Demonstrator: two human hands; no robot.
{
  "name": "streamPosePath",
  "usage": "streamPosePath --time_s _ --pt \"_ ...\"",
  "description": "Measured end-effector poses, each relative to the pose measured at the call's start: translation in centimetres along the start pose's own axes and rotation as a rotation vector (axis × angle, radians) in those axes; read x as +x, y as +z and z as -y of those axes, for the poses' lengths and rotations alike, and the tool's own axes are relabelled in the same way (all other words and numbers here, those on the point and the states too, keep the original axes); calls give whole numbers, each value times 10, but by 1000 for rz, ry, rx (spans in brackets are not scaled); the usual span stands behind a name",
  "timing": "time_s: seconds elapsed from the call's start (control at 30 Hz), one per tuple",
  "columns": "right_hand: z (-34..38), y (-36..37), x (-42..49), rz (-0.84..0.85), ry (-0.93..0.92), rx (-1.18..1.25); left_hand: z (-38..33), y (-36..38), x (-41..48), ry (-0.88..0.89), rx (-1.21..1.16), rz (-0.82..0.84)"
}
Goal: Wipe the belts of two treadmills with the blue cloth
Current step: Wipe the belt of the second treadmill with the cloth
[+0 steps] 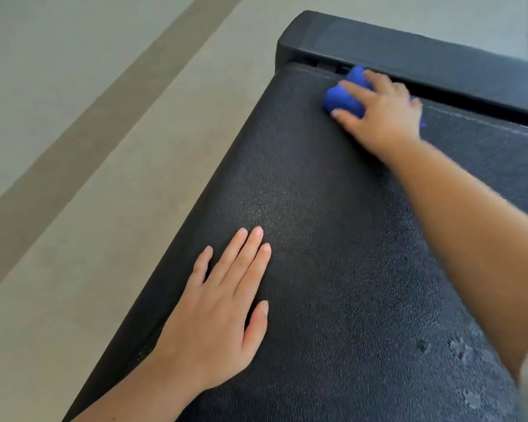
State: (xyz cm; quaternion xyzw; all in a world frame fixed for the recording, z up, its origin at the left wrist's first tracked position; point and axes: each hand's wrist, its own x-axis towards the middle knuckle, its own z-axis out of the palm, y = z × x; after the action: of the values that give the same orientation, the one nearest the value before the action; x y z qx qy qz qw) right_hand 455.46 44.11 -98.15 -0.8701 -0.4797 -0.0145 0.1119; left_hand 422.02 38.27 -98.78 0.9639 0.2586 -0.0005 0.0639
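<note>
Left hand (223, 324) lies flat on belt (333, 239) near its left edge, fingers straight, holding nothing | blue cloth (346, 92) bunched at belt's far end, against the end cover (409, 53) | right hand (381, 111) grips it, fingers curled over, pressing down | progress: this belt seemingly mid-wipe; specks (457, 351) show near right edge; second treadmill unseen, presumably undone.

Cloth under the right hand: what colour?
Bright blue cloth, bunched under the right hand; head view.
</note>
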Motion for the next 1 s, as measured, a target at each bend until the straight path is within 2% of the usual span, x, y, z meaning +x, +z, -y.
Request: streamPosePath --time_s 0.07,0.13,0.27,0.37,0.43,0.5,0.6,0.77,0.87,1.0 --pt "-13 -3 8 11 106 3 1 0 0 -1 -7 4" --pt "-4 1 -9 -2 74 11 0 0 1 -3 2 6" --pt "32 2 -111 -123 -203 80 0 0 0 -2 -4 3" --pt "48 -2 -186 -80 -386 112 0 -1 1 3 -5 3" --pt "42 -3 -186 -49 -445 157 0 -1 0 7 -3 4" --pt "28 -1 -156 -55 -387 146 1 0 1 11 2 11" --pt "-6 -1 -95 -102 -160 62 2 2 1 9 27 13" --pt "-65 -13 -14 -5 138 -3 2 2 1 22 25 9" --pt "-66 -11 -19 -14 124 -4 3 0 1 18 24 15" --pt "-42 -14 -103 -104 -132 24 2 1 0 16 21 19"
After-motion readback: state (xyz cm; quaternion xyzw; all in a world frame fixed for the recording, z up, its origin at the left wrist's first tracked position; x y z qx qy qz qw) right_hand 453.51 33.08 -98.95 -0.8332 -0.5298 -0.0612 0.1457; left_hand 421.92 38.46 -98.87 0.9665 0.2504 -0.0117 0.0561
